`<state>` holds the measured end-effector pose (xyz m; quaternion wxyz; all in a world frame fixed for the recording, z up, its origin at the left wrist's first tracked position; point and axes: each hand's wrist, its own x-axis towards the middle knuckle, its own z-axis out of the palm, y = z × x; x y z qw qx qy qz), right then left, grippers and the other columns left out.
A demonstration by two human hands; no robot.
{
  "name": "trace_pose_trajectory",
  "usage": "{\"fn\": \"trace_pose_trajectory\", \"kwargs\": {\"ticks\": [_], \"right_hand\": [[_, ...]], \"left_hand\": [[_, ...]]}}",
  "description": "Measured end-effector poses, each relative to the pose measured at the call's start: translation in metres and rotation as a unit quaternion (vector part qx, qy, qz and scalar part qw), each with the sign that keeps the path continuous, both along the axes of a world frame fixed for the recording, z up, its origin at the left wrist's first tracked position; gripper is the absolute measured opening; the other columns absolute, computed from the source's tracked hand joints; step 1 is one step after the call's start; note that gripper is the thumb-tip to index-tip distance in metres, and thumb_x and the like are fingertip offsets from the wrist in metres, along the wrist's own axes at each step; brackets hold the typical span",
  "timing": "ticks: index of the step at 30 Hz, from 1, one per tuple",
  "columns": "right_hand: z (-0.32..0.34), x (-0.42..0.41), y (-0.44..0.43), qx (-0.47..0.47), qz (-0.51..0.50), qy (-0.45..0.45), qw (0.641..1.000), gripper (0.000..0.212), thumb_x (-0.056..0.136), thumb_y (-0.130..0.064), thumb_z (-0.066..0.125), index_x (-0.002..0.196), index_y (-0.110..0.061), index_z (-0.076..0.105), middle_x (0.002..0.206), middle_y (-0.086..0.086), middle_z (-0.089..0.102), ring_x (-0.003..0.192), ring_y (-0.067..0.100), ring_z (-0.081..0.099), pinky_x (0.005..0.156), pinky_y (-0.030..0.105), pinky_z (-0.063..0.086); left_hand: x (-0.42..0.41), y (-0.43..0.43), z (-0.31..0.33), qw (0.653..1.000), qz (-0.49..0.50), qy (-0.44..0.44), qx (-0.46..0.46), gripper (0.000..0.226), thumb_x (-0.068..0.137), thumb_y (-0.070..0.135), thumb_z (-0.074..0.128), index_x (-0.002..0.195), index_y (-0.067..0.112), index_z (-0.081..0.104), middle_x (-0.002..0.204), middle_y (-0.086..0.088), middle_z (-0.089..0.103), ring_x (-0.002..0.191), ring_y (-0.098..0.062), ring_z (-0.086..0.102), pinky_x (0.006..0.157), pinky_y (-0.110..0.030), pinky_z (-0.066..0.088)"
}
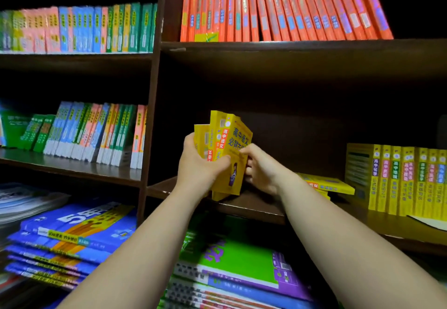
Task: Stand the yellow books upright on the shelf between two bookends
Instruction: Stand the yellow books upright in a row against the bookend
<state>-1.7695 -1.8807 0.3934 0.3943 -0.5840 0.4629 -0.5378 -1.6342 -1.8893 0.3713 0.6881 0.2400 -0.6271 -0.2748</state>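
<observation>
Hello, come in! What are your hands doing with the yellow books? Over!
Both hands, left hand and right hand, gripping a bunch of yellow books upright on the shelf. Flat yellow books lying just right. No bookends visible.

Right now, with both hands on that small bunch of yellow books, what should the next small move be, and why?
Probably square the bunch and stand it flat on the shelf board. The left hand and right hand grip the held yellow books, which are fanned and tilted, with their lower edges near the board. A standing yellow row is at the right, flat yellow books between. No bookend is clearly visible.
</observation>
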Motion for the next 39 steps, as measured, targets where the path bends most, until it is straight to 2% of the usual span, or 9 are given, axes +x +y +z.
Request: {"fn": "trace_pose_trajectory", "kwargs": {"ticks": [4,8,13,15,20,24,29,33,39], "right_hand": [[0.001,-0.004,-0.004,-0.018,0.016,-0.055,0.998,0.038,0.088,-0.054,0.036,0.103,-0.027,0.057,0.101,0.0,0.066,0.094,0.017,0.062,0.087,0.041,0.048],[0.001,-0.005,-0.008,-0.005,0.008,-0.055,0.998,0.063,0.082,-0.062,0.038,0.127,-0.02,0.047,0.124,0.009,0.06,0.112,0.025,0.058,0.095,0.046,0.046],[0.001,0.0,-0.011,-0.049,-0.051,-0.102,0.992,0.039,0.085,-0.059,0.041,0.09,-0.025,0.061,0.09,0.002,0.068,0.083,0.016,0.066,0.067,0.031,0.052],[0.001,0.004,-0.014,-0.058,-0.071,-0.099,0.991,0.038,0.085,-0.058,0.041,0.083,-0.026,0.06,0.084,0.0,0.068,0.079,0.014,0.065,0.065,0.03,0.051],[0.002,0.009,-0.017,-0.044,-0.082,-0.08,0.992,0.043,0.085,-0.062,0.036,0.085,-0.026,0.059,0.09,0.002,0.065,0.088,0.018,0.062,0.089,0.039,0.048],[0.003,0.007,-0.008,-0.037,-0.048,-0.055,0.997,0.041,0.088,-0.057,0.036,0.088,-0.025,0.061,0.089,0.0,0.068,0.084,0.015,0.065,0.077,0.033,0.051],[0.015,-0.033,0.019,-0.062,-0.206,0.21,0.954,0.061,0.083,-0.048,0.054,0.134,-0.017,0.038,0.141,0.006,0.042,0.127,0.021,0.041,0.096,0.028,0.031],[0.011,-0.09,0.053,0.029,-0.231,0.451,0.862,0.071,0.075,-0.032,0.071,0.136,-0.015,0.037,0.144,0.007,0.04,0.131,0.019,0.038,0.099,0.02,0.03],[0.001,-0.105,0.047,0.051,-0.245,0.597,0.763,0.082,0.069,-0.048,0.071,0.136,-0.019,0.034,0.14,0.005,0.045,0.126,0.022,0.044,0.101,0.032,0.037]], "left_hand": [[-0.009,-0.006,-0.002,0.999,-0.017,-0.029,-0.014,0.079,0.067,0.011,0.075,0.131,0.015,0.029,0.11,0.002,0.048,0.097,-0.013,0.052,0.074,-0.019,0.043],[-0.014,-0.012,-0.007,0.997,-0.012,-0.071,-0.03,0.089,0.064,0.015,0.078,0.134,0.017,0.025,0.122,0.0,0.046,0.107,-0.014,0.049,0.084,-0.021,0.043],[-0.016,-0.017,-0.016,0.99,0.066,-0.125,-0.003,0.097,0.06,0.036,0.078,0.138,0.023,0.022,0.139,-0.005,0.036,0.127,-0.023,0.037,0.105,-0.046,0.037],[-0.016,-0.021,-0.016,0.988,0.052,-0.147,0.011,0.097,0.06,0.039,0.077,0.137,0.025,0.019,0.136,-0.003,0.038,0.124,-0.023,0.04,0.102,-0.044,0.039],[-0.019,-0.023,-0.016,0.985,-0.014,-0.17,0.03,0.087,0.064,0.037,0.075,0.131,0.03,0.02,0.116,0.006,0.042,0.102,-0.014,0.049,0.085,-0.032,0.044],[-0.015,-0.023,-0.012,0.981,0.051,-0.18,0.04,0.074,0.062,0.037,0.073,0.121,0.018,0.032,0.102,0.005,0.046,0.089,-0.017,0.052,0.077,-0.032,0.045],[-0.017,-0.017,-0.01,0.977,0.107,-0.179,0.034,0.065,0.068,0.032,0.073,0.119,0.013,0.038,0.094,0.004,0.045,0.083,-0.016,0.048,0.073,-0.03,0.042],[-0.02,-0.013,-0.01,0.975,0.131,-0.174,0.043,0.065,0.069,0.032,0.072,0.12,0.011,0.038,0.095,0.002,0.045,0.089,-0.023,0.052,0.075,-0.032,0.041],[-0.03,-0.012,-0.01,0.974,0.136,-0.173,0.059,0.065,0.07,0.034,0.071,0.121,0.011,0.037,0.111,-0.009,0.056,0.099,-0.03,0.056,0.074,-0.033,0.039]]}}
